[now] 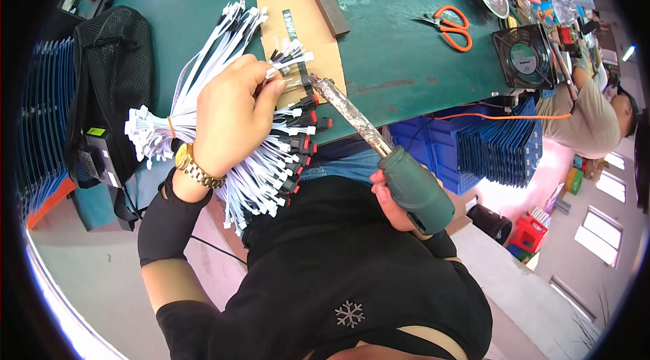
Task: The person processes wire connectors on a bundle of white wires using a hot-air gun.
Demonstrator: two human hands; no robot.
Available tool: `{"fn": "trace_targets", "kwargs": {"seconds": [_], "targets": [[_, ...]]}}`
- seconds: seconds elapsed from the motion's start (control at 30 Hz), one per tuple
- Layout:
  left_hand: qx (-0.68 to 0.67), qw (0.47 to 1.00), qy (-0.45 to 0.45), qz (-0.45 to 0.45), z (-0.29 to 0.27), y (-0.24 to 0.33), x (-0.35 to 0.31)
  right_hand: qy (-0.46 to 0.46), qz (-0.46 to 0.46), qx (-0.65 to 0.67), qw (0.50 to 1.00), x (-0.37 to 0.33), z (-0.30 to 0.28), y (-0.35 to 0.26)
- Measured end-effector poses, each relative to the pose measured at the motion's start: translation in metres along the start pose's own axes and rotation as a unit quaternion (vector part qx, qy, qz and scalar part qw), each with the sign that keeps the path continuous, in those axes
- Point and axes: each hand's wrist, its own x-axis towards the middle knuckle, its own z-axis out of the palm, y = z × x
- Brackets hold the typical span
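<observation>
Here, a soldering iron [352, 116] beside our left fingers [267, 94]

We have the left fingers pinched nearly together on white-plugged wires [288, 55]; our right fingers [386, 199] curl around the iron's green handle [420, 191]. The tip sits just right of the left fingers; we cannot tell whether it touches anything. Below them fan white cables [254, 184] with black-and-red connectors [298, 146]. Just beyond them, cardboard [328, 65] lies on our green bench [386, 55]; orange-handled scissors [455, 26] rest farther right.
</observation>
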Motion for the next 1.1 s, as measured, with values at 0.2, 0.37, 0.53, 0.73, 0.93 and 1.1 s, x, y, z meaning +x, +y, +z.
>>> {"fn": "trace_targets", "kwargs": {"seconds": [0.2,0.37,0.53,0.73,0.93,1.1], "targets": [[0.006,1.0,0.013,0.009,0.0,0.0,-0.002,0.06,-0.132,-0.122,0.982,0.015,-0.003,-0.021],[0.015,1.0,0.014,0.004,0.002,0.0,-0.003,0.062,-0.14,-0.152,0.976,0.02,-0.003,-0.029],[0.028,0.999,0.019,0.013,0.004,-0.001,-0.003,0.104,-0.109,-0.212,0.966,0.021,0.006,-0.032],[0.019,1.0,0.017,0.014,0.003,-0.002,-0.003,0.079,-0.117,-0.196,0.97,0.021,0.002,-0.028],[0.029,0.999,0.022,0.016,0.003,-0.003,-0.005,0.077,-0.106,-0.239,0.962,0.021,0.006,-0.029],[0.023,0.999,0.02,0.025,0.005,0.001,0.002,0.112,-0.163,-0.195,0.961,0.013,0.002,-0.023]]}}
